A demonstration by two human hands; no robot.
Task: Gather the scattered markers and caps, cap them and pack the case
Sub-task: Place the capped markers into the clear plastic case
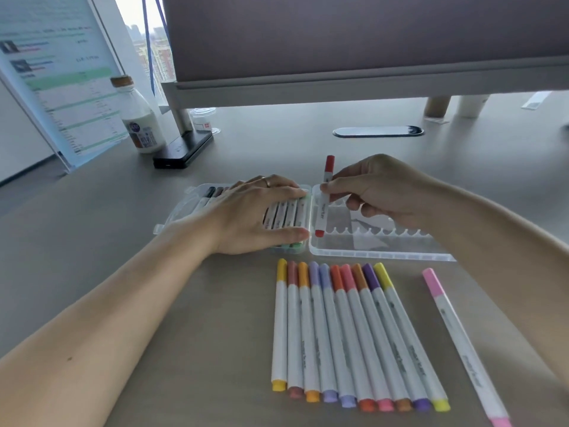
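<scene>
While left hand (258,211) lies flat on cased markers (286,214), right hand (380,192) pinches red marker (322,214); grey desk (184,303), monitor (338,35).

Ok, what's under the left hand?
Markers packed in the case's left half; the left hand lies flat on them. A few barrels show; those beneath the palm are hidden.

We reach both bare forearms forward from the lower corners. Our left hand (255,211) lies flat, palm down, fingers straight and close together, thumb stretched along the near side. Our right hand (381,192) is lifted and curled, thumb and forefinger pinching the red marker (321,215) nearly upright.
</scene>
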